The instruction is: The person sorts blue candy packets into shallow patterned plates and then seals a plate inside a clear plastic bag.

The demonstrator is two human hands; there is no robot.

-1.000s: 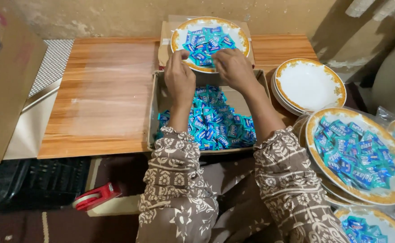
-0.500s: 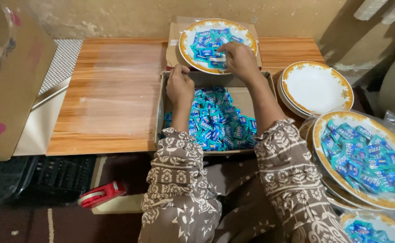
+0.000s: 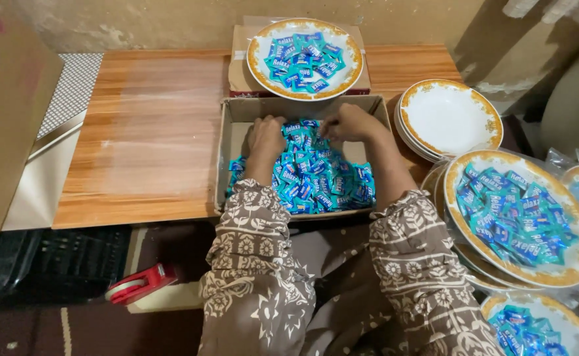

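An open cardboard box on the wooden table holds a heap of small blue wrapped candies. Both my hands are down inside it at the far end of the heap. My left hand curls its fingers into the candies. My right hand is closed over a few candies beside it. Just behind the box, a gold-rimmed white plate with a pile of the same blue candies rests on a flat carton.
A stack of empty gold-rimmed plates sits to the right of the box. Several candy-filled plates in clear wrap lie further right and nearer. A red tape dispenser is on the floor at lower left, and a large cardboard box stands at left.
Both hands have come back from the candy plate at the back and dropped into the box of candies.
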